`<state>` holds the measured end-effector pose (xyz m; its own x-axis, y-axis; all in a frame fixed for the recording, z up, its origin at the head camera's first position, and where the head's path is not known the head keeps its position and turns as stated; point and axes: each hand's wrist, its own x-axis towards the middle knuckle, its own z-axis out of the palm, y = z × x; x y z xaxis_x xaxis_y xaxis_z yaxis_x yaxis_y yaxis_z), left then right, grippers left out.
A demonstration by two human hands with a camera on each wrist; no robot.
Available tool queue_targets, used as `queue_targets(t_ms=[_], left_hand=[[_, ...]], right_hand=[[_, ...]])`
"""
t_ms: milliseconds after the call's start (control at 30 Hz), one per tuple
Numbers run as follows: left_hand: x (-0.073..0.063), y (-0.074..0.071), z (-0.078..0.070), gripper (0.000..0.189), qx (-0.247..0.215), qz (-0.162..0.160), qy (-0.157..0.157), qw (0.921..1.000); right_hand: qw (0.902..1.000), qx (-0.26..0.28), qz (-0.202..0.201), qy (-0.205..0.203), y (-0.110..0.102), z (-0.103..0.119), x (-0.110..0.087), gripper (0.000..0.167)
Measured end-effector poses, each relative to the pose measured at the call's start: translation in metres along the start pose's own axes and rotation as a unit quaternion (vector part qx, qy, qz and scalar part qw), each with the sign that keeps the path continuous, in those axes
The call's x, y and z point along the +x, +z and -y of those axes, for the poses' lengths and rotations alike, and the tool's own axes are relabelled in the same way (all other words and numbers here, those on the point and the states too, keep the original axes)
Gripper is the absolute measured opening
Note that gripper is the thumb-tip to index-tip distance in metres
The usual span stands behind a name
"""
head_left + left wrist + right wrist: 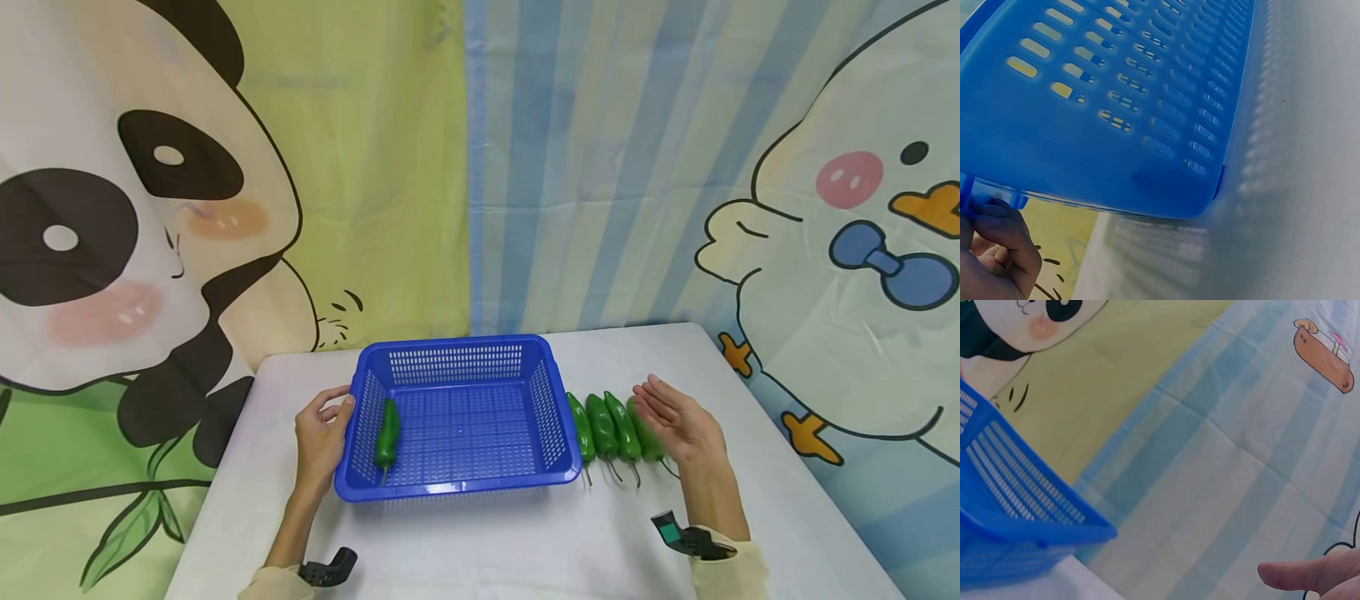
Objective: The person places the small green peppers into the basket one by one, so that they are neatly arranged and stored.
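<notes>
A blue plastic basket (457,492) with slotted walls stands on the table, one green chili pepper (387,435) lying inside along its left wall. My left hand (321,437) holds the basket's left rim; the left wrist view shows its curled fingers (1007,234) at the edge. Right of the basket several green peppers (602,427) lie side by side, stems toward me. My right hand (686,425) hovers by the rightmost pepper (647,435), palm turned up, fingers extended, holding nothing. That hand partly hides the pepper. Only its thumb area shows in the right wrist view.
A white-covered table (510,550) carries everything. Behind it hangs a cloth backdrop (562,167) with a cartoon panda on the left and a white duck on the right. Black wrist straps (693,537) sit on both forearms.
</notes>
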<state>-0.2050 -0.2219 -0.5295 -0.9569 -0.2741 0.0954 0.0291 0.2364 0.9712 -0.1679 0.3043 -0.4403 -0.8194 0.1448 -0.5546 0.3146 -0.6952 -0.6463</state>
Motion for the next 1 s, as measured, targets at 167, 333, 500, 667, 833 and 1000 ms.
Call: queue_targets(t_ms=[167,333,500,667,833,1000], left_hand=[[0.0,-0.001,0.002,0.039,0.002,0.003,-0.012,0.9999],[0.0,-0.001,0.001,0.039,0.004,0.003,-0.012,0.9999],[0.0,0.0,-0.001,0.038,0.005,-0.001,0.0,1.0],[0.0,0.0,-0.001,0.037,0.003,-0.003,0.002,1.0],[0.0,0.0,0.0,0.037,0.0,-0.003,0.004,1.0],[0.0,0.0,0.0,0.038,0.001,-0.003,0.003,1.0]], right_hand=[[1.0,-0.006,-0.006,-0.004,-0.016,0.005,0.006,0.013],[0.9999,-0.01,-0.006,-0.01,-0.028,0.011,0.011,0.017],[0.9985,-0.027,-0.031,-0.037,-0.036,0.015,0.016,0.017],[0.9904,-0.071,-0.086,-0.083,-0.041,0.014,0.02,0.019],[0.9777,-0.114,-0.139,-0.108,-0.047,0.012,0.026,0.022],[0.9657,-0.149,-0.175,-0.121,-0.057,0.01,0.034,0.015]])
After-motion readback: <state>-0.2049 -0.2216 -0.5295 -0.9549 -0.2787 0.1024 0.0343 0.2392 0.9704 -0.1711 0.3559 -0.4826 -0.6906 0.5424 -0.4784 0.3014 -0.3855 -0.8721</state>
